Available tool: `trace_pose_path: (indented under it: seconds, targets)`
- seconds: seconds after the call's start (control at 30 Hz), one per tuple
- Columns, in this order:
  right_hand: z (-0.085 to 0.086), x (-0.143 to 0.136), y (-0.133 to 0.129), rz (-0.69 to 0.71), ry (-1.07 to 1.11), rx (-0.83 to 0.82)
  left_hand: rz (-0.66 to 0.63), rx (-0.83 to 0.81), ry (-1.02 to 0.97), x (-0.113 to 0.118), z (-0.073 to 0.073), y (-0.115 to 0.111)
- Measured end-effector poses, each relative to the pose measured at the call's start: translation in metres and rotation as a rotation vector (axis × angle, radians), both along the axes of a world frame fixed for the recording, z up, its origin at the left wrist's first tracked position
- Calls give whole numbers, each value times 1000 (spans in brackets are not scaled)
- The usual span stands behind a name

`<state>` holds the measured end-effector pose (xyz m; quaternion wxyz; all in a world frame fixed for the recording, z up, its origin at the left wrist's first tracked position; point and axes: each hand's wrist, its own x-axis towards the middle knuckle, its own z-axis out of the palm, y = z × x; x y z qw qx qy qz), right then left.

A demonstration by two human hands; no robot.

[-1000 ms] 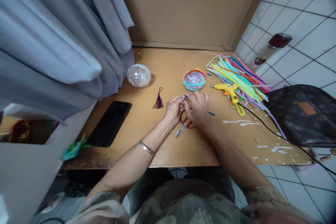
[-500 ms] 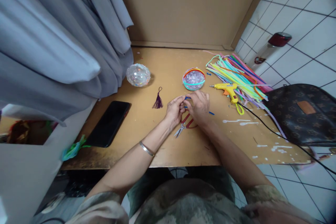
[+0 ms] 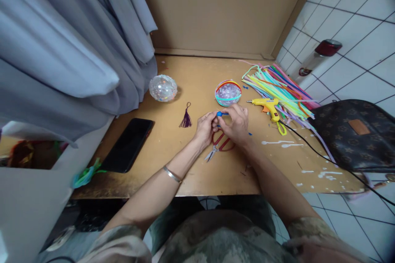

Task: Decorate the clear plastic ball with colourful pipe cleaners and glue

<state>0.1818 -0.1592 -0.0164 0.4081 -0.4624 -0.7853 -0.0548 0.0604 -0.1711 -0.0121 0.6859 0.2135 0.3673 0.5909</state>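
Observation:
Between my two hands is a blue pipe cleaner (image 3: 219, 114), with a small rounded blue part showing at the fingertips. My left hand (image 3: 206, 126) pinches it from the left, and my right hand (image 3: 236, 123) grips it from the right, thumb and fingers closed. Under my hands lie scissors (image 3: 215, 150) with red handles, blades toward me, partly covered by the right hand. Just beyond stands a clear textured ball (image 3: 228, 93) banded with red, yellow and turquoise pipe cleaners. A dark purple tassel (image 3: 185, 117) lies left of my left hand.
A second clear ball (image 3: 163, 88) sits back left, a black phone (image 3: 128, 144) front left. At right are a yellow glue gun (image 3: 268, 104) with a trailing cord, a pile of coloured pipe cleaners (image 3: 284, 86), a dark bag (image 3: 354, 135) and a red-lidded bottle (image 3: 328, 47).
My right hand has shifted slightly and its fingers have turned, so more of the rounded blue part shows between the fingertips. The things on the table have stayed put.

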Motion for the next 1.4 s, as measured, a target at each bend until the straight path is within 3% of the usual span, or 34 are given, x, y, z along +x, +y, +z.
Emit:
trace_pose_path:
  seconds: [0.1, 0.4, 0.73, 0.97, 1.4]
  targets:
    - [2, 2, 2, 48, 72, -29, -34, 20, 56, -7, 1, 5]
    - [5, 3, 4, 208, 181, -88, -331, 258, 345, -37, 7, 14]
    - [9, 11, 7, 245, 220, -202, -176, 272, 414, -34, 4, 16]
    - [8, 14, 9, 247, 293, -216, -188, 250, 428, -36, 5, 15]
    - [10, 3, -2, 86, 88, -10, -74, 197, 259, -22, 4, 12]
